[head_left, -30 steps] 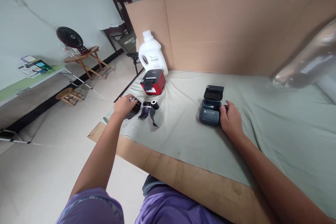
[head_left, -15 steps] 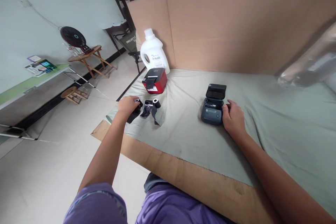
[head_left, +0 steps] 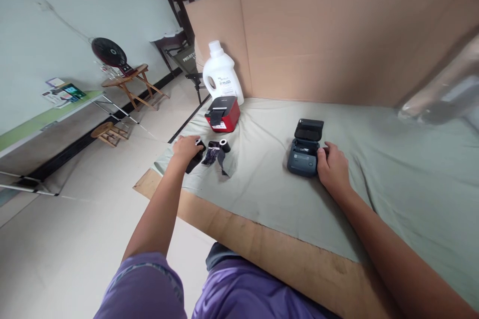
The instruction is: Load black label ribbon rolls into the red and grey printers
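My left hand point(head_left: 186, 148) is closed on a black ribbon roll point(head_left: 200, 145) with a pale core, near the left edge of the covered table. Dark film hangs below that hand. To its right lie another black ribbon roll point(head_left: 224, 146) with a loose tail and a crumpled dark wrapper point(head_left: 211, 154). On the right, a dark blue portable label printer point(head_left: 302, 163) stands with its lid point(head_left: 309, 129) up. My right hand point(head_left: 334, 167) is curled against the printer's right side, thumb at its edge; its other fingers are partly hidden.
A red and black box-shaped device point(head_left: 223, 113) stands before a white jug point(head_left: 223, 77). A cardboard panel point(head_left: 318, 45) rises behind the pale green cloth point(head_left: 258, 194). A bare wooden edge point(head_left: 239, 229) runs along the front. Clear plastic wrapping point(head_left: 441, 89) lies at right.
The ribbon roll in my left hand has turned so its pale core end shows more clearly. My right hand stays at the printer. The whole view has shifted slightly.
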Available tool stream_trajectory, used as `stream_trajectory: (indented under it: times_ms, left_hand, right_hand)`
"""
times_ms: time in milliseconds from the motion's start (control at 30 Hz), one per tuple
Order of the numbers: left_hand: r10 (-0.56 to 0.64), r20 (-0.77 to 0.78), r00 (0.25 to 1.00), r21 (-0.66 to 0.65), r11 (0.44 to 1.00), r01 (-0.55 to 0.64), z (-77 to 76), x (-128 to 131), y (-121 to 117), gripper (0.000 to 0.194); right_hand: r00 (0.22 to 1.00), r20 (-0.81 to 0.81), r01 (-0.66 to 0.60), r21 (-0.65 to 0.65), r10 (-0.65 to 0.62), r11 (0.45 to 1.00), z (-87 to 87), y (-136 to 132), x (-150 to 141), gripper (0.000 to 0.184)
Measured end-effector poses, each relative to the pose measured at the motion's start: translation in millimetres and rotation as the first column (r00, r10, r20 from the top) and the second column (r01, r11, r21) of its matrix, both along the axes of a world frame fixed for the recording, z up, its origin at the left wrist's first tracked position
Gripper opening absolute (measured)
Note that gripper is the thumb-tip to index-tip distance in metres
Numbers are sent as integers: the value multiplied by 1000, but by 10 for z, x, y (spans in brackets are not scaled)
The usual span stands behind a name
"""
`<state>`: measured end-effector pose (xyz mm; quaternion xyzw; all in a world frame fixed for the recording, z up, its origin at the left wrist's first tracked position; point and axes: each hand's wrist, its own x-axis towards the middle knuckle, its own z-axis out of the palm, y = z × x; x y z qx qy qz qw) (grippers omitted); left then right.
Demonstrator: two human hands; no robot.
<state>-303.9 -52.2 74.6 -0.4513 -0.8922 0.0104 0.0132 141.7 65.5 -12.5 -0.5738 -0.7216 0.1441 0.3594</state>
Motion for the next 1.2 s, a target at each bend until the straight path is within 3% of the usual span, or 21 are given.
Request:
stream_trajectory:
  times_ms: [67, 133, 267, 367, 467, 533, 600, 667, 733, 833, 933, 1033, 1100, 1200]
  left_hand:
    - [-30, -60, 998, 113, 993, 37, 15, 161, -6, 48]
    - [-43, -7, 999, 214, 976, 44, 18, 358, 27, 49]
    - [-113, 183, 977, 112, 989, 94, -3, 699, 166, 49]
    - [-156, 124, 980, 85, 986, 146, 9, 876, 231, 38]
    - [-193, 74, 978, 196, 965, 176, 77, 1119, 224, 33]
    - [-292, 70, 954, 323, 911, 255, 127, 1381, 212, 32]
    - [-455, 80, 887, 452, 810, 374, 158, 1721, 223, 30]
    - [-613, 83, 786, 553, 685, 475, 169, 2097, 266, 27]
    - [-718, 86, 690, 608, 587, 534, 182, 2445, 331, 28]
    - [-805, 180, 565, 625, 537, 566, 249, 2787, 443, 44]
    - [-861, 344, 375, 640, 507, 577, 339, 2852, 573, 63]
    - [-889, 408, 209, 735, 455, 502, 373, 2738, 707, 53]
    - [-889, 414, 194, 797, 457, 396, 366, 2625, 775, 38]
    - [-874, 410, 262, 818, 479, 318, 362, 2447, 829, 33]
  right_hand:
    - [1000, -3, -1, 9, 1, 1000, 3, -4, -1, 57]
    - [1000, 1, -5, 12, 5, 1000, 7, -9, -4, 57]
    - [1000, 0, -8, 1, 8, 1000, -11, -4, -2, 56]
    - [1000, -16, -6, 22, 7, 1000, -32, 2, 10, 54]
    - [1000, -18, -9, 145, 12, 989, 41, -37, 5, 51]
    - [999, -10, -43, 245, 47, 969, 180, -108, -29, 45]
    - [986, -46, -143, 262, 160, 954, 378, -209, -99, 36]
    - [923, -202, -300, 159, 328, 941, 585, -312, -200, 30]
    - [803, -425, -443, 41, 417, 896, 748, -385, -300, 28]
    - [704, -623, -463, -36, 342, 886, 872, -386, -357, 30]
    - [674, -706, -383, -83, 217, 920, 944, -282, -259, 36]
    - [636, -733, -471, -121, 241, 874, 1082, -160, -134, 42]
    - [623, -727, -531, -121, 289, 839, 1196, -93, -110, 43]
    - [624, -710, -551, -103, 327, 828, 1314, -28, -162, 40]
